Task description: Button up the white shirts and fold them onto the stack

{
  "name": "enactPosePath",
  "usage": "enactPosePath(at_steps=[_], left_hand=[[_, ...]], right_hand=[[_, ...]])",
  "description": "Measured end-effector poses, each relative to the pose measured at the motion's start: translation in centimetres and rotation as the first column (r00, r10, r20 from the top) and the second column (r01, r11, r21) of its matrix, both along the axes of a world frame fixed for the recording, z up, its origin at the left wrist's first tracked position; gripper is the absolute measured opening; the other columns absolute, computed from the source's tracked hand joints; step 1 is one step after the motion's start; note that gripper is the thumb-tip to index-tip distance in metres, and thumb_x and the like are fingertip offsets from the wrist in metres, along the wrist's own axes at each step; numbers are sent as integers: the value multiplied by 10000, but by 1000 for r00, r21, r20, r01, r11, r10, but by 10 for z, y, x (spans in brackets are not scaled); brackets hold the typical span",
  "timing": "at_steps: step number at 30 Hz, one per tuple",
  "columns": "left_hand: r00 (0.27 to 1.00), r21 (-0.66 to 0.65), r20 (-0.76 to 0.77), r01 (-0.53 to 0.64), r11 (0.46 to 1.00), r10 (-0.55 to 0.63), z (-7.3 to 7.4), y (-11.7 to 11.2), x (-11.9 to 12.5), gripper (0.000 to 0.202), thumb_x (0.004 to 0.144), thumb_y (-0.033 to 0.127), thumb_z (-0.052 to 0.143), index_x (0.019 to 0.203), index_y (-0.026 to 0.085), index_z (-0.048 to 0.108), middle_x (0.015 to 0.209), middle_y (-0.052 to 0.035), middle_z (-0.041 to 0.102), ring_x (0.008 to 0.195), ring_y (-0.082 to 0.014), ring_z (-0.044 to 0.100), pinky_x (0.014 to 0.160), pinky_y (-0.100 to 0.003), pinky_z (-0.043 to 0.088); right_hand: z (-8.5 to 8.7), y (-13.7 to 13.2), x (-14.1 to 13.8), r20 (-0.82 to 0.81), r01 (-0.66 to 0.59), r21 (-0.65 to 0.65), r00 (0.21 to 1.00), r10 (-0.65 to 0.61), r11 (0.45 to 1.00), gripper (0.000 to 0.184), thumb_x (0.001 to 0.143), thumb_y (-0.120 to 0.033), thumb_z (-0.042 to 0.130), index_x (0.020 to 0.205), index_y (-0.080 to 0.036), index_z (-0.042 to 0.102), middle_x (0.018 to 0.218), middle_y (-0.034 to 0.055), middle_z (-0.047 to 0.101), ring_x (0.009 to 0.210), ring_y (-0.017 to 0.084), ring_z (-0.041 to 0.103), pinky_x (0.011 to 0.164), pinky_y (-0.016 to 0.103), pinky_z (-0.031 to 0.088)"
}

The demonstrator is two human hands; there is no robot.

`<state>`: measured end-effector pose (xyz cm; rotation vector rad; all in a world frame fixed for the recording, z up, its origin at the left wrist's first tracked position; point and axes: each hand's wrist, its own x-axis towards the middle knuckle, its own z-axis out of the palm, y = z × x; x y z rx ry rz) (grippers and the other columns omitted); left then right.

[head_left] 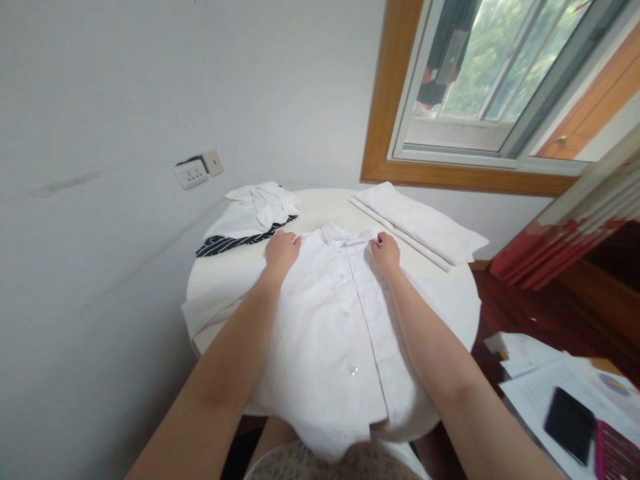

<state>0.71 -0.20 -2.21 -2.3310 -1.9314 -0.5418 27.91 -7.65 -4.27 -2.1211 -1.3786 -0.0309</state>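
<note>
A white button-up shirt (320, 320) lies front side up on a round white table (320, 200), its collar toward the wall and its hem hanging over the near edge. My left hand (283, 252) is closed on the shirt's left shoulder as I see it. At the opposite shoulder, my right hand (386, 252) pinches the fabric beside the collar. One sleeve stretches out to the left under my forearm, the other to the right. Small buttons run down the front, which looks unfastened near the hem.
Folded white cloth (420, 223) lies at the table's back right. A white garment (260, 208) sits on black-and-white striped cloth (240, 241) at the back left. Papers and a dark phone (570, 424) rest on a surface at lower right. Wall and window frame border the far side.
</note>
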Motion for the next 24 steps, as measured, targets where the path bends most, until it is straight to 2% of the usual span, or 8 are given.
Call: enactPosePath(at_steps=[3,5,10,15,20,24], left_hand=[[998,13,59,3,1000,-4,1,0,0,426,992,373,324,1095,186,693,1121,-136,664,1049,-260,621,845,-336,475],[995,15,99,-11,1000,10,1,0,0,424,997,373,308,1087,193,681,1101,-124,686,1040,-256,628,828,-331,472],[977,8,206,-57,998,55,0,9,-4,411,989,394,332,1016,181,684,1036,-120,719,982,-248,643,814,-316,461],[953,-52,301,-25,998,39,-3,23,-11,407,983,364,363,948,135,698,1011,-125,725,956,-234,643,833,-299,461],[957,-21,290,-20,1000,25,-7,15,-10,319,945,319,442,1142,191,658,1134,-114,693,1056,-260,624,900,-349,469],[978,133,200,30,991,-57,-6,5,-3,395,917,292,501,1288,184,581,1213,-149,622,1181,-289,549,1019,-416,428]], right_hand=[[-2,4,1,-52,-122,161,990,131,979,332,881,-190,391,1142,-169,594,1077,80,667,978,201,586,848,287,414],[-2,4,-1,-55,-164,198,982,178,966,347,858,-164,386,1136,-178,594,1097,70,670,992,189,586,855,273,409],[3,0,-5,-58,-77,28,995,79,997,296,840,-178,452,1067,-212,640,1070,65,699,981,206,601,803,278,408],[18,-7,-15,-65,-29,-2,997,29,1000,352,865,-243,462,1168,-235,642,1119,65,708,1034,234,612,828,307,415],[23,-11,-20,-90,19,-44,996,-23,999,400,964,-458,386,1180,-253,653,1082,75,717,1034,247,628,839,327,417],[19,-4,-15,-21,40,-65,999,-41,997,298,959,-397,461,1107,-231,659,1039,80,720,974,228,631,787,297,392]])
